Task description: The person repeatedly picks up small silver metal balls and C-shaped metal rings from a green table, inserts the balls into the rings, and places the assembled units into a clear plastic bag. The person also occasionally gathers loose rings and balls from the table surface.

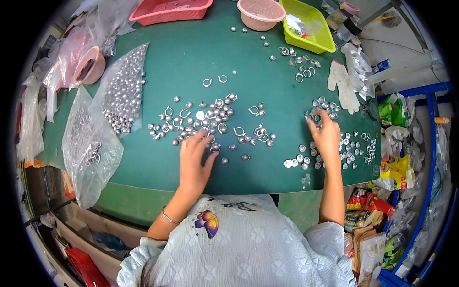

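On the green table my left hand (193,155) reaches into a loose pile of silver domed beads (220,112) and open metal rings. Its fingers are stretched and its thumb is apart, beside a ring-shaped piece (215,147); I see nothing gripped. My right hand (327,136) is farther right, thumb and forefinger curled around a small silver ring (316,117) at the edge of a cluster of silver cups (325,103). Small round silver pieces (313,153) lie around and below the right wrist. Some pieces under both hands are hidden.
Clear bags of beads (122,88) and rings (91,153) lie at the left. Along the far edge stand a red basket (167,14), a pink bowl (260,14) and a yellow-green basket (313,40). A white glove (343,86) lies far right, near a blue-framed shelf (420,191).
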